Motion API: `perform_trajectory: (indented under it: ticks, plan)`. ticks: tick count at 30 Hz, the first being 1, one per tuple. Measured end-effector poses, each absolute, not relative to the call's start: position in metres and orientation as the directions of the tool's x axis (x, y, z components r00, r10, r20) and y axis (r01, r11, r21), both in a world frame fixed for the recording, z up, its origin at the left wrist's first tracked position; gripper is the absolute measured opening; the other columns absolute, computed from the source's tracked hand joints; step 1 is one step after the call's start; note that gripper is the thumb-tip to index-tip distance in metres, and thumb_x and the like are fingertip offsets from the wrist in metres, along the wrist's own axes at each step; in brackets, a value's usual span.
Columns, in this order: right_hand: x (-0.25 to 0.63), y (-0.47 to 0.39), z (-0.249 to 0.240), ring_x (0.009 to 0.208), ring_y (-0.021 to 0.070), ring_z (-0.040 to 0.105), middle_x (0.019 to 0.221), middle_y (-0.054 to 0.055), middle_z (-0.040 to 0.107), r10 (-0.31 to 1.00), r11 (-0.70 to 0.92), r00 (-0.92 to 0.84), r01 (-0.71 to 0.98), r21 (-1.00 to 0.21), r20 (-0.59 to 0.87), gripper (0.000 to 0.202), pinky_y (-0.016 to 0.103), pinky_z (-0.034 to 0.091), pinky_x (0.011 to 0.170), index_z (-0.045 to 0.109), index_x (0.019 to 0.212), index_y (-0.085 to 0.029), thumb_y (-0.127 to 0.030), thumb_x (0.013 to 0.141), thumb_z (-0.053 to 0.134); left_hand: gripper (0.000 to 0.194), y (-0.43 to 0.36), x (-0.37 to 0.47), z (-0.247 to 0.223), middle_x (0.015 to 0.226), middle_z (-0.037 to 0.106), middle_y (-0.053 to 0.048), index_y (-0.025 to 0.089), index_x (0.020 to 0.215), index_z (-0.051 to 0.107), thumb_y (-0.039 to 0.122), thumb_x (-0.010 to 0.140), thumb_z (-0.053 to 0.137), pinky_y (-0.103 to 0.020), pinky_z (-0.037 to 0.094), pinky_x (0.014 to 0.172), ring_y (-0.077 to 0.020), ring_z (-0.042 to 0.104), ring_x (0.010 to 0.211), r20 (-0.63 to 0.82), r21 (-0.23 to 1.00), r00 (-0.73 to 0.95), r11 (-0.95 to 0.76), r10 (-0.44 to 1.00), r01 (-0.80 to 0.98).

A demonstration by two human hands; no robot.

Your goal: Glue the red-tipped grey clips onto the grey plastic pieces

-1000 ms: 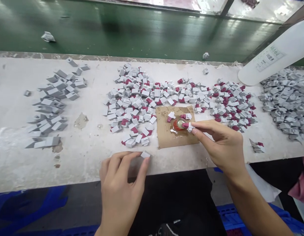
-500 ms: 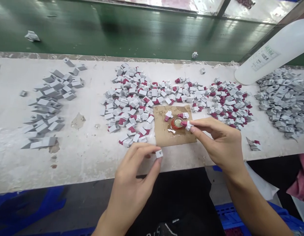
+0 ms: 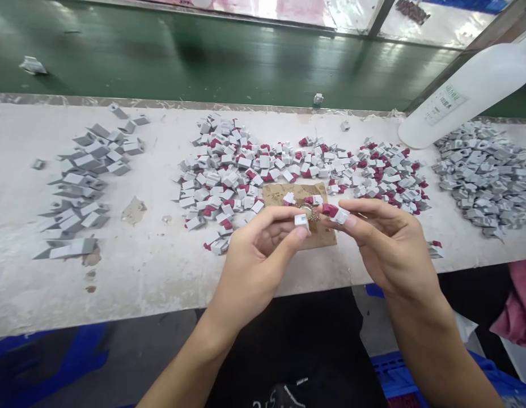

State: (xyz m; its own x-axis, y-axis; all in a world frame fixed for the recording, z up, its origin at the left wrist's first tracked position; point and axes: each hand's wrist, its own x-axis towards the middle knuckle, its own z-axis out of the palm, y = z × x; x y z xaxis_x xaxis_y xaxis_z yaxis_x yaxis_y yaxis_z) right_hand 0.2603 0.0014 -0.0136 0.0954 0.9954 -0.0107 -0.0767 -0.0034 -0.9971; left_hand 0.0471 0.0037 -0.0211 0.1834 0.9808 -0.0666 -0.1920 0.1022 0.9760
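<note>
Between the thumb and forefinger of my left hand (image 3: 263, 255) is a small light grey plastic block (image 3: 301, 220) with a hole in the side. Closed in a pinch, my right hand (image 3: 386, 241) holds a grey and dark red plastic piece (image 3: 336, 213), its red end pointing left toward the block. A short gap separates the two parts. Behind and below them lies a square of brown cardboard (image 3: 272, 195), wet-looking, with a round metal cap (image 3: 308, 211) partly hidden by my fingers. Two more grey and red pieces (image 3: 314, 200) rest on the cardboard.
Grey blocks (image 3: 97, 148) lie at left, and mixed grey and red pieces (image 3: 223, 170) spread across the middle. Another heap of grey parts (image 3: 484, 175) fills the right. A white plastic bottle (image 3: 458, 93) leans there. The green surface (image 3: 182, 62) runs behind the table.
My left hand has moved up and right with the grey block. My right hand has lifted the grey and red piece away from the cap, bringing the parts close together.
</note>
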Motion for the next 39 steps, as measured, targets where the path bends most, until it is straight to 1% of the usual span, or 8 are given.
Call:
perform_trajectory:
  ticks: [3, 10, 17, 26, 30, 33, 36, 39]
  plan:
    - [0.259, 0.002, -0.012, 0.102, 0.024, 0.093, 0.112, 0.001, 0.095, 0.995, -0.087, 0.04, -0.17, -0.982, -0.096, 0.015, 0.035, 0.077, 0.099, 0.098, 0.11, -0.034, -0.033, 0.095, 0.102, 0.013, 0.009, 0.053, -0.021, 0.126, 0.091, -0.006, 0.022, 0.12, 0.086, 0.028, 0.108, 0.086, -0.029, 0.074, 0.104, -0.0208, 0.089, 0.114, -0.047, 0.958, 0.227, 0.109, 0.973, -0.266]
    - [0.256, 0.0, -0.016, 0.104, 0.0247, 0.093, 0.109, 0.002, 0.095, 0.996, -0.071, 0.033, -0.173, -0.982, -0.078, 0.013, 0.034, 0.077, 0.098, 0.098, 0.109, -0.033, -0.032, 0.096, 0.102, 0.015, 0.011, 0.056, -0.024, 0.126, 0.091, -0.008, 0.022, 0.12, 0.086, 0.03, 0.107, 0.087, -0.035, 0.075, 0.105, -0.0249, 0.089, 0.116, -0.036, 0.958, 0.251, 0.105, 0.967, -0.268]
    - [0.262, 0.0, -0.011, 0.099, 0.0216, 0.091, 0.106, 0.002, 0.093, 0.999, 0.024, -0.038, 0.016, -1.0, 0.023, 0.016, 0.029, 0.076, 0.087, 0.098, 0.112, -0.036, -0.024, 0.101, 0.096, 0.009, 0.01, 0.05, -0.02, 0.117, 0.087, -0.005, 0.028, 0.117, 0.087, 0.028, 0.109, 0.084, -0.04, 0.074, 0.102, -0.0256, 0.086, 0.112, -0.023, 0.997, 0.253, 0.041, 0.967, -0.067]
    - [0.255, 0.026, 0.01, 0.1, 0.0246, 0.089, 0.106, 0.005, 0.092, 0.979, 0.047, -0.201, 0.033, -0.998, 0.039, 0.012, 0.034, 0.075, 0.085, 0.098, 0.111, -0.033, -0.028, 0.101, 0.093, 0.011, 0.03, 0.024, 0.003, 0.12, 0.086, -0.003, 0.031, 0.12, 0.084, 0.03, 0.112, 0.076, -0.037, 0.069, 0.097, -0.0234, 0.083, 0.111, 0.035, 0.99, 0.338, -0.08, 0.94, 0.118]
    - [0.25, 0.098, 0.028, 0.092, 0.0263, 0.088, 0.111, 0.007, 0.092, 0.967, 0.12, -0.252, 0.311, -0.943, 0.04, 0.019, 0.04, 0.074, 0.083, 0.096, 0.119, -0.028, -0.035, 0.102, 0.091, 0.018, 0.081, 0.004, 0.024, 0.106, 0.086, -0.007, 0.027, 0.123, 0.082, 0.034, 0.107, 0.078, -0.039, 0.065, 0.078, -0.026, 0.081, 0.091, 0.011, 0.941, 0.264, -0.099, 0.964, 0.323]
    - [0.24, 0.184, 0.031, 0.095, 0.0266, 0.085, 0.125, 0.011, 0.089, 0.994, 0.107, -0.069, 0.645, -0.757, 0.082, 0.031, 0.044, 0.07, 0.093, 0.091, 0.131, -0.022, -0.014, 0.103, 0.078, 0.012, 0.146, -0.009, 0.033, 0.108, 0.086, -0.01, 0.023, 0.111, 0.081, 0.023, 0.099, 0.082, -0.041, 0.062, 0.083, -0.0278, 0.079, 0.094, 0.07, 0.851, 0.081, -0.102, 0.994, 0.515]
    - [0.221, 0.267, 0.017, 0.123, 0.0342, 0.081, 0.138, 0.016, 0.084, 0.998, 0.056, -0.02, 0.726, -0.686, 0.06, 0.038, 0.052, 0.06, 0.119, 0.089, 0.129, -0.016, 0.0, 0.098, 0.075, 0.016, 0.218, -0.013, 0.029, 0.106, 0.084, -0.01, 0.022, 0.096, 0.074, 0.014, 0.089, 0.086, -0.042, 0.062, 0.091, -0.0288, 0.077, 0.098, 0.016, 0.784, -0.06, 0.024, 0.998, 0.621]
    - [0.198, 0.323, -0.004, 0.139, 0.035, 0.074, 0.152, 0.015, 0.077, 0.998, 0.054, -0.058, 0.712, -0.7, 0.018, 0.032, 0.059, 0.058, 0.125, 0.083, 0.136, -0.017, -0.015, 0.105, 0.084, 0.025, 0.28, -0.01, 0.015, 0.096, 0.081, -0.009, 0.022, 0.086, 0.067, 0.015, 0.084, 0.091, -0.044, 0.062, 0.094, -0.0293, 0.077, 0.095, -0.048, 0.751, -0.119, 0.114, 0.992, 0.65]
